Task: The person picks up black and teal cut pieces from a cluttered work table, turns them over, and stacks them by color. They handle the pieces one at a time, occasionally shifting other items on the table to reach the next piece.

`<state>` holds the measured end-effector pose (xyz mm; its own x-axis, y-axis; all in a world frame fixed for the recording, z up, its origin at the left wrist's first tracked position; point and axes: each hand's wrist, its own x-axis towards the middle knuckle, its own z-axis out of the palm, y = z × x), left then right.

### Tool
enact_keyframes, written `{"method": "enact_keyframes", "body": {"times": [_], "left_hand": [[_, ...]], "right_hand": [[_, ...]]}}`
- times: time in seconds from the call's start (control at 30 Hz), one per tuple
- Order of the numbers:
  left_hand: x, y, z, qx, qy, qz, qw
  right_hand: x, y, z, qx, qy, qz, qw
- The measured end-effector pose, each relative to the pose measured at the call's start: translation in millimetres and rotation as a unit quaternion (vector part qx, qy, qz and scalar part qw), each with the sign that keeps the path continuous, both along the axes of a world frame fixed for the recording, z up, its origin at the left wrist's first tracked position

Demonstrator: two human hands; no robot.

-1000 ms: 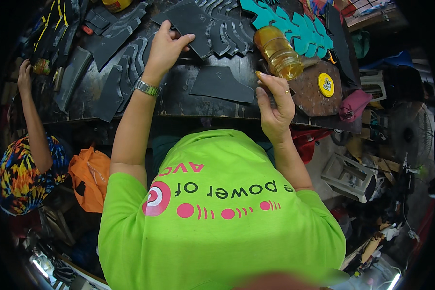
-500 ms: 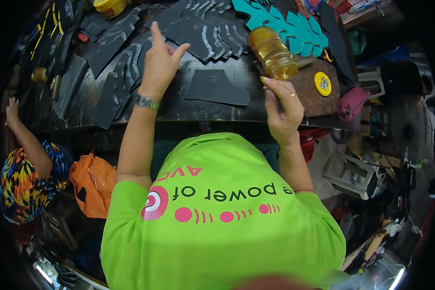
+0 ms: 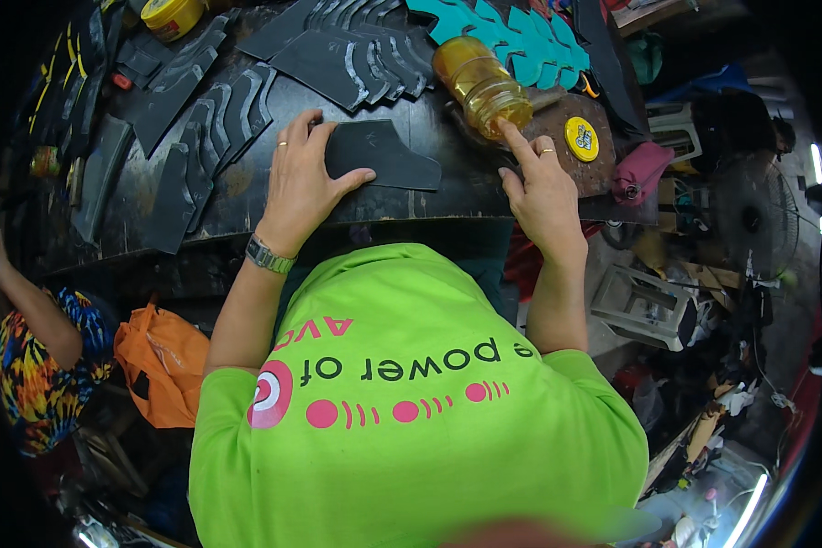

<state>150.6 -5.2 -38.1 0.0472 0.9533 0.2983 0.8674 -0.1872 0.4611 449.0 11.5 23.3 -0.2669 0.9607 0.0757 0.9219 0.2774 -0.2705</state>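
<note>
A black cut sheet piece [image 3: 393, 155], flat with an angled outline, lies near the table's front edge. My left hand [image 3: 301, 173] rests at its left end, fingers spread, with the thumb against its lower edge. To the right, a clear jar of amber, glue-like liquid [image 3: 479, 78] lies tilted, its mouth toward me. My right hand [image 3: 546, 187] is at the mouth, index finger stretched out to the opening and thumb apart. The fingertip is partly hidden by the rim. Nothing shows in the right hand's grasp.
Overlapping black pieces [image 3: 356, 68] with whitish curved strips spread across the dark table [image 3: 256, 196]. Teal pieces [image 3: 521, 50] lie at the back. A yellow lid [image 3: 582, 139] sits right of the jar, near a maroon pouch [image 3: 639, 172]. Another person's arm [image 3: 36, 306] shows far left.
My left hand has come down from above the stacked pieces onto the single black piece. My right index finger has moved up to the jar's mouth. The whole view has shifted slightly.
</note>
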Motion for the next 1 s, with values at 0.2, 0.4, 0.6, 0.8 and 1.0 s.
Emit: {"method": "enact_keyframes", "body": {"times": [0.2, 0.4, 0.6, 0.8, 1.0], "left_hand": [[-0.2, 1.4, -0.2, -0.123, -0.299, -0.003, 0.946], [-1.3, 0.1, 10.3, -0.147, -0.571, -0.062, 0.805], [17.3, -1.3, 15.1, -0.175, -0.685, -0.091, 0.701], [37.8, -18.0, 7.6, -0.215, -0.768, -0.114, 0.592], [39.5, -25.0, 5.6, -0.252, -0.758, -0.117, 0.591]], "right_hand": [[0.0, -7.4, 14.2, 0.037, 0.045, 0.032, 0.998], [-16.4, -23.8, 35.7, 0.173, 0.441, 0.082, 0.877], [-56.2, -26.8, 3.4, -0.079, 0.462, 0.104, 0.877], [-74.2, -23.4, -28.7, -0.109, 0.608, 0.073, 0.783], [-75.6, -15.8, -35.9, -0.079, 0.617, 0.051, 0.781]]}}
